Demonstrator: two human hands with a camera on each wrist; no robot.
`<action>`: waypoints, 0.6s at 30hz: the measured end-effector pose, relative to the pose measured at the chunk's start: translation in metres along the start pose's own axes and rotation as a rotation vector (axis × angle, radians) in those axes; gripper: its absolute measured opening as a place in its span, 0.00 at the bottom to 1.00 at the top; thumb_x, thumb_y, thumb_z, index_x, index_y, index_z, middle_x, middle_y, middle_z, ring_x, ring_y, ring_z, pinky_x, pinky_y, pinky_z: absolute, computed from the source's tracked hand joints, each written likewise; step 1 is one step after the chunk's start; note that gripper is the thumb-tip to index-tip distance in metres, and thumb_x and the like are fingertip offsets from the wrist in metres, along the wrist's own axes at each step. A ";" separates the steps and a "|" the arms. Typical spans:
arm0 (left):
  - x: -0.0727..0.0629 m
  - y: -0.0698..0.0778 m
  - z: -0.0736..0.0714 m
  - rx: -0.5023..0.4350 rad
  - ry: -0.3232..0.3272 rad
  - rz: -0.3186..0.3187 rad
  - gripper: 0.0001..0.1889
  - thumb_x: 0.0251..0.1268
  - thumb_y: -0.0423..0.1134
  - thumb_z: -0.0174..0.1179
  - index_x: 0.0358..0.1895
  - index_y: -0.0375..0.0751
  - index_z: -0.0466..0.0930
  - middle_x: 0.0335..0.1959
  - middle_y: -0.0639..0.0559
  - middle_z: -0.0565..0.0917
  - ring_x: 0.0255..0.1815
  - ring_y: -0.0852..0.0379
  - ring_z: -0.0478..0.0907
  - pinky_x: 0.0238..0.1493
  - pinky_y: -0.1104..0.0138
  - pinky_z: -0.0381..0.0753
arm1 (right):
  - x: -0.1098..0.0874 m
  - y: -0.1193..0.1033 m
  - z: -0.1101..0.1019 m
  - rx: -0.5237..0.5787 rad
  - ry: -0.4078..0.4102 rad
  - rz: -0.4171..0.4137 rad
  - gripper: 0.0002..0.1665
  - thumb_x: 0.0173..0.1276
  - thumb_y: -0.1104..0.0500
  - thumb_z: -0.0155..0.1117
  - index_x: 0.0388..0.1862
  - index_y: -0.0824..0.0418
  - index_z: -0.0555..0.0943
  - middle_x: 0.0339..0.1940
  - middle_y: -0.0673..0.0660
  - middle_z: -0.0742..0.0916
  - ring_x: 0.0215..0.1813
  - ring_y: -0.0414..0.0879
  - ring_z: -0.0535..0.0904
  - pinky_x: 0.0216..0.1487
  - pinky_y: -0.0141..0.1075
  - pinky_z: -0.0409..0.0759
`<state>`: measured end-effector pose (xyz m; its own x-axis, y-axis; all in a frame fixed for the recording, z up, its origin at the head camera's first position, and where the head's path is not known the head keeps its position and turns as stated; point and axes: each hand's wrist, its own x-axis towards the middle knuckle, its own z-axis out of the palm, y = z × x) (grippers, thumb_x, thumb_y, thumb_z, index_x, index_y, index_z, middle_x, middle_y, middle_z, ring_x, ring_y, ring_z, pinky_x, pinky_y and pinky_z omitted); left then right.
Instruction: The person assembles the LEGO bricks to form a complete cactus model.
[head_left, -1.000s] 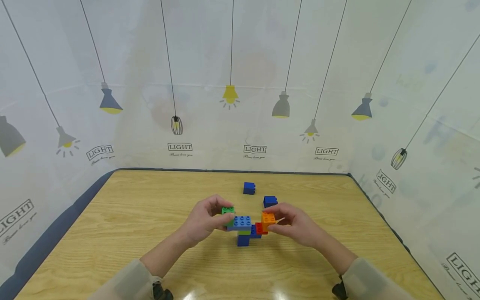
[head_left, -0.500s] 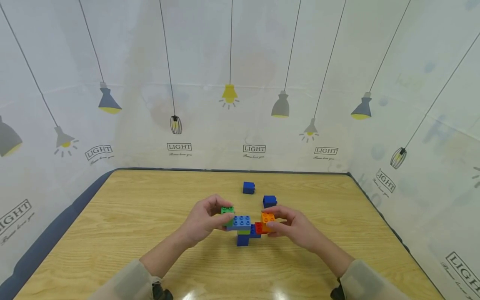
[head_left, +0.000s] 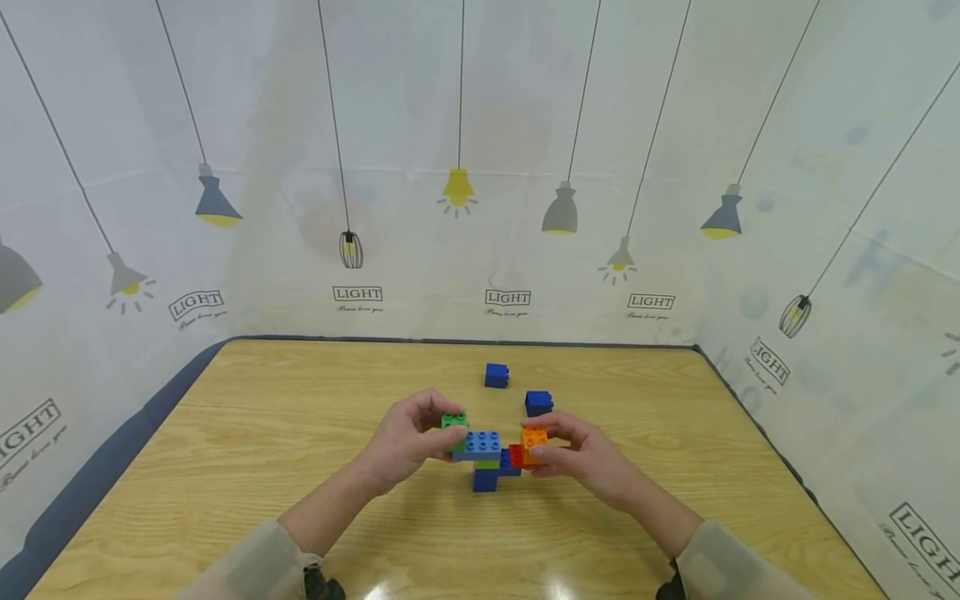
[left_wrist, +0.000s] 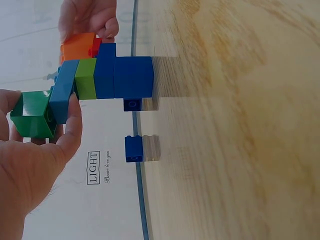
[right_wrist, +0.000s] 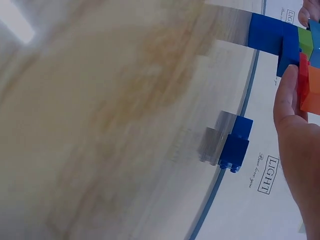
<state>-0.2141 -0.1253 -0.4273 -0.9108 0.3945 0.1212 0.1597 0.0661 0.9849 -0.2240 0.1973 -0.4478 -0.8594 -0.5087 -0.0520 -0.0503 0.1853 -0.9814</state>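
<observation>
A joined figure of toy building bricks stands on the table between both hands. Its dark blue base brick (head_left: 484, 481) bears a lime green brick (head_left: 487, 465), with a light blue brick (head_left: 482, 442) on top. My left hand (head_left: 401, 442) pinches the green brick (left_wrist: 31, 114) at the figure's left end, one finger reaching under the light blue brick. On the right, a blue brick (head_left: 510, 463) juts out and carries a red brick (right_wrist: 303, 80). My right hand (head_left: 600, 462) pinches the orange brick (head_left: 534, 436) above the red one, its thumb across the front.
Two loose dark blue bricks lie behind the figure, one farther back (head_left: 496, 375) and one nearer the right hand (head_left: 538, 403). The wooden table (head_left: 300, 392) ends at a printed cloth wall (head_left: 420, 250) at the back and sides.
My right thumb has moved from the orange brick's lower right edge onto its front face, and the right hand sits slightly lower. The left hand keeps its hold on the green brick.
</observation>
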 end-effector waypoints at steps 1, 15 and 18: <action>0.000 0.000 0.000 -0.001 -0.001 -0.002 0.19 0.78 0.35 0.68 0.62 0.26 0.79 0.49 0.48 0.84 0.45 0.53 0.84 0.47 0.54 0.95 | 0.000 0.000 0.000 0.009 0.001 0.007 0.28 0.83 0.52 0.68 0.77 0.57 0.77 0.68 0.68 0.81 0.58 0.57 0.90 0.64 0.55 0.90; 0.000 -0.001 0.000 -0.008 -0.001 0.006 0.16 0.77 0.35 0.68 0.60 0.30 0.81 0.49 0.48 0.84 0.45 0.53 0.84 0.45 0.59 0.95 | 0.000 0.001 -0.001 0.061 -0.002 0.019 0.29 0.83 0.53 0.69 0.77 0.60 0.76 0.69 0.68 0.79 0.59 0.56 0.89 0.62 0.44 0.92; 0.000 0.000 0.000 -0.002 -0.003 0.009 0.16 0.78 0.35 0.68 0.60 0.31 0.81 0.49 0.48 0.84 0.45 0.53 0.84 0.46 0.56 0.95 | 0.000 0.002 -0.002 0.068 -0.003 0.025 0.30 0.82 0.53 0.69 0.77 0.61 0.76 0.69 0.68 0.79 0.60 0.56 0.89 0.62 0.45 0.92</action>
<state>-0.2143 -0.1252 -0.4277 -0.9082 0.3980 0.1296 0.1669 0.0603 0.9841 -0.2251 0.1989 -0.4491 -0.8584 -0.5071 -0.0774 0.0059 0.1409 -0.9900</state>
